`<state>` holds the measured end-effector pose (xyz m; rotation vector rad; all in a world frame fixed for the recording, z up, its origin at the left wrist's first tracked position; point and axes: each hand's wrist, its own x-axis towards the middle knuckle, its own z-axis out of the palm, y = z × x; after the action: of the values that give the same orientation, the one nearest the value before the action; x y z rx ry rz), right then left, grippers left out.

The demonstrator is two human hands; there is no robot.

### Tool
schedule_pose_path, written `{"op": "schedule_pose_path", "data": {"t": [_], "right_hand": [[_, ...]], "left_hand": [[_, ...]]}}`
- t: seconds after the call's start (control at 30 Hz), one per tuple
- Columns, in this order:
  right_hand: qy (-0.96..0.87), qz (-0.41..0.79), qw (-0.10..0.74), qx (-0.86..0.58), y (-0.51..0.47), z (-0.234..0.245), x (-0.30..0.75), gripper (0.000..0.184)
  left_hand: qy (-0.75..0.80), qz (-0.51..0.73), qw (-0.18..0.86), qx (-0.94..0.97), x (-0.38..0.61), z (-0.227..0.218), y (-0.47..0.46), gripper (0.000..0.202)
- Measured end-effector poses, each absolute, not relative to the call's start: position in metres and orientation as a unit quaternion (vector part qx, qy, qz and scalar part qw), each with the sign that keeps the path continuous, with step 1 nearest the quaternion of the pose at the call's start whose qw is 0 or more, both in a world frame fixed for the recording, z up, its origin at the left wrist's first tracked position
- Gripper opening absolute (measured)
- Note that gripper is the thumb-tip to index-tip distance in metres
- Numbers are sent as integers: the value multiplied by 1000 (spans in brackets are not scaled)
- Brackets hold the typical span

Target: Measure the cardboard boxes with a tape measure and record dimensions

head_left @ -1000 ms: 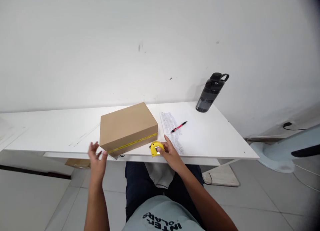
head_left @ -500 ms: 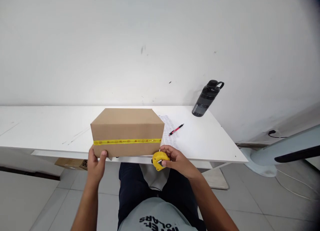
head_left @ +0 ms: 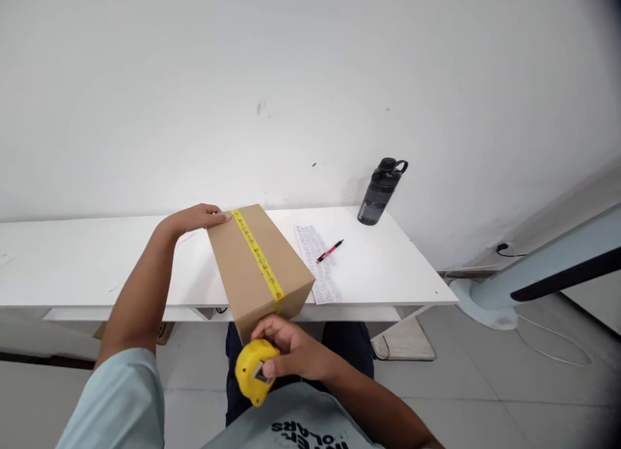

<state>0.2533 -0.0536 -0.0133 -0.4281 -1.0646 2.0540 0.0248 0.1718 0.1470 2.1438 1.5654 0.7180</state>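
Observation:
A brown cardboard box [head_left: 233,261] with a strip of yellow printed tape [head_left: 257,251] sits at an angle on the white table, its near end jutting past the front edge. My left hand [head_left: 201,217] grips the far left corner of the box, thumb on the upper face and fingers over the far side. In my right hand [head_left: 291,349] is a yellow tape measure [head_left: 253,371], held close to the near end of the box. The fingers of that hand reach the box's near face; no drawn-out blade can be made out.
On the white table [head_left: 383,268], right of the box, lies a sheet of paper with writing [head_left: 315,277], with a red and black pen [head_left: 330,251] across it. A dark water bottle [head_left: 381,193] stands at the back right. The white wall [head_left: 310,99] rises behind.
The box has turned so its taped side faces up and one end points at me. My left hand went from its near left corner to the far end; the tape measure came nearer and left.

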Motion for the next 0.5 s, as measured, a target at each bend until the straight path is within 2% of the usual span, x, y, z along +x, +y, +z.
{"op": "schedule_pose_path", "data": {"t": [0.1,0.23,0.33,0.37,0.43,0.5], "right_hand": [[-412,795,400,-195,-60,-15,245,55],[-400,759,459,-229,-67,-21,262,59],[-368,705,542,-272,-69,-19,284,57],[-355,690,564,-281,-68,-16,290,56],[-343,673,589,-286,-67,-7,294,55],[-359,667,592,-276,-67,1,289,53]], "left_hand": [[547,323,143,759,44,140,172,41],[531,411,84,736,39,113,123,43],[447,623,-21,642,30,68,47,46],[389,652,-46,649,34,52,19,46],[243,549,-109,792,52,25,-30,47],[203,516,-133,821,76,13,-62,52]]}}
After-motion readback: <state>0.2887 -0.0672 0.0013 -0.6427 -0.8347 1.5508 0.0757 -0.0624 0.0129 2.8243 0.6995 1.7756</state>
